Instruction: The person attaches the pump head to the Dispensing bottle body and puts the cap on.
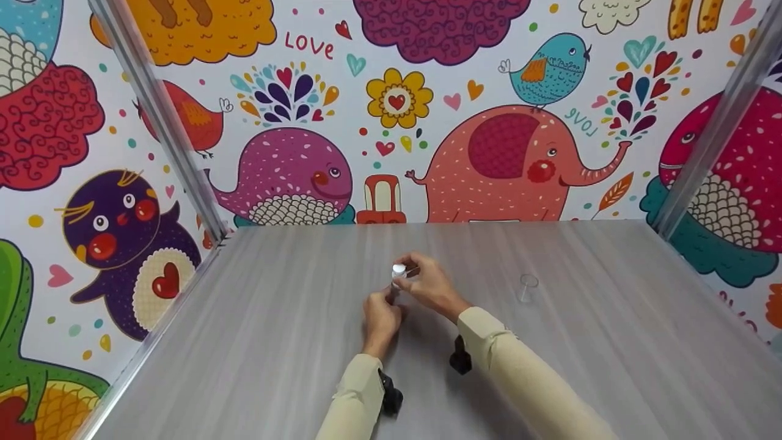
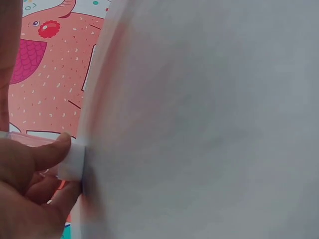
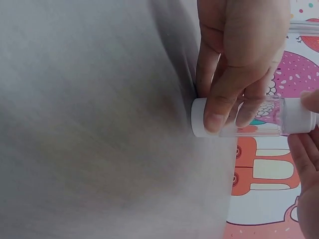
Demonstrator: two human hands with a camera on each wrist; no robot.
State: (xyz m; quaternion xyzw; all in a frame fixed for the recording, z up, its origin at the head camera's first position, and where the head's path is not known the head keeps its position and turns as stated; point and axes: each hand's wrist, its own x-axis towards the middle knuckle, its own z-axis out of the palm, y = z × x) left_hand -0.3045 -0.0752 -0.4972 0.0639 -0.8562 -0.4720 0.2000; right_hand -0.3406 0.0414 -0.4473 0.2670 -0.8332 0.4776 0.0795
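Observation:
Both hands are on a small clear cylindrical bottle point(image 3: 273, 119) with a white base point(image 2: 74, 163) and a white top point(image 1: 399, 269). It stands upright, its base at the tabletop. My left hand point(image 1: 382, 318) grips the lower part, thumb and fingers around the base and clear wall. Up at the white top, my right hand point(image 1: 434, 286) pinches with thumb and fingers; only part of this hand shows in the right wrist view. Fingers hide part of the clear wall. Whether the bottle holds any contents, I cannot tell.
A clear open cylinder point(image 1: 528, 289), like a small cap or cup, stands on the grey wood-grain table point(image 1: 275, 342) to the right of the hands. Behind the table rises a wall point(image 1: 391, 146) printed with cartoon animals. Metal posts point(image 1: 165, 122) stand at the back corners.

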